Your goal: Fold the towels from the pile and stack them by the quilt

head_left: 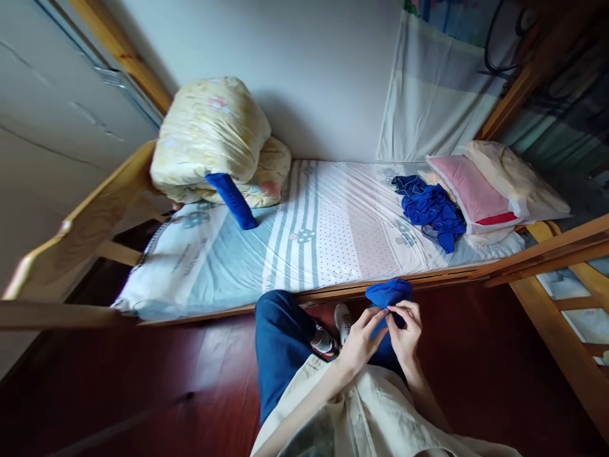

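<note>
At the near edge of the bed (333, 222), the left hand (361, 341) and right hand (405, 331) pinch a blue cloth (389, 292) between their fingertips, and it could slip onto the floor (461, 343) if either small grip loosened.

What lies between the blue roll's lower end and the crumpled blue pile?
In the head view, only the striped and dotted sheet shows between the lower end of the blue roll and the crumpled blue pile.
</note>
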`<state>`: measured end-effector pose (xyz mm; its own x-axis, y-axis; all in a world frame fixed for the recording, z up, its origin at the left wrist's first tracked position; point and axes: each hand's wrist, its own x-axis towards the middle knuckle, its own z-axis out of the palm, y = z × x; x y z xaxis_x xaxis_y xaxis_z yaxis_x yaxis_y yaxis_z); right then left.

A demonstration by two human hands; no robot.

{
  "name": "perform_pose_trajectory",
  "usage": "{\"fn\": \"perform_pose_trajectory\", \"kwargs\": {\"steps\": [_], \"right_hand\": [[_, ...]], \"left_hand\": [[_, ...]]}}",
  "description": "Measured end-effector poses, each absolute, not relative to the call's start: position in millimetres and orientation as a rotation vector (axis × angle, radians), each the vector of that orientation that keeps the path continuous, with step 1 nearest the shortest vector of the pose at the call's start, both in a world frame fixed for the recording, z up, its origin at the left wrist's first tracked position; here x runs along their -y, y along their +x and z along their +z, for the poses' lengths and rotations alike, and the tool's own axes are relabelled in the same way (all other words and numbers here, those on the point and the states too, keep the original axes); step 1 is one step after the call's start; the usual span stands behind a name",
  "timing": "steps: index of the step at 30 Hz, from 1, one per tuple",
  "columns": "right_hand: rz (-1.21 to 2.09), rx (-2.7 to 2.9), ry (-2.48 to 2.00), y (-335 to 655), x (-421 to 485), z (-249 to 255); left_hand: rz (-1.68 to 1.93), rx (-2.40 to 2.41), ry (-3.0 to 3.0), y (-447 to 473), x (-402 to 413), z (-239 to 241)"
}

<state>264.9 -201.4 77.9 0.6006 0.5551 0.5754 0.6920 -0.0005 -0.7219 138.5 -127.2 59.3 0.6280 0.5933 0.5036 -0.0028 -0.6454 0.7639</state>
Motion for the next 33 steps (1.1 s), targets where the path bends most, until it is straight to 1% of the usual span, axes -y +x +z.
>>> {"fn": "perform_pose_trajectory", "kwargs": {"steps": [4, 9, 13, 16, 18, 21, 23, 26, 30, 33], "right_hand": [[-0.126, 1.134, -1.635, 270.5, 201.4, 100.1], [-0.079, 1.156, -1.627, 269.1, 195.3, 108.2], [-0.056, 1.058, -1.573, 261.7, 191.5, 103.9], [-0.045, 0.952, -1.618, 261.2, 189.9, 99.8], [-0.04, 0.868, -1.66, 264.3, 188.7, 98.2], [-0.053, 0.761, -1.691, 270.1, 187.8, 98.5], [-0.025, 0.77, -1.688, 272.5, 188.7, 100.9], [0.083, 0.94, -1.678, 272.0, 191.1, 108.1], [0.343, 1.258, -1.66, 261.8, 191.1, 119.0], [0.546, 1.348, -1.612, 245.8, 189.7, 119.0]], "left_hand": [[1.152, -0.496, 2.121, 147.3, 126.5, 73.8], [1.251, -0.557, 2.115, 147.5, 111.8, 83.7], [1.126, -0.662, 2.151, 134.3, 94.4, 79.5], [0.992, -0.7, 2.151, 117.6, 85.0, 72.1], [0.968, -0.745, 2.141, 102.7, 79.5, 68.5], [1.024, -0.848, 2.169, 75.1, 68.5, 72.5], [1.102, -0.892, 2.237, 55.1, 58.6, 85.1], [1.288, -0.955, 2.356, 27.0, 41.2, 118.0], [1.708, -1.114, 2.508, -3.3, 16.2, 164.6], [1.977, -1.12, 2.661, -23.8, 0.8, 183.2]]}}
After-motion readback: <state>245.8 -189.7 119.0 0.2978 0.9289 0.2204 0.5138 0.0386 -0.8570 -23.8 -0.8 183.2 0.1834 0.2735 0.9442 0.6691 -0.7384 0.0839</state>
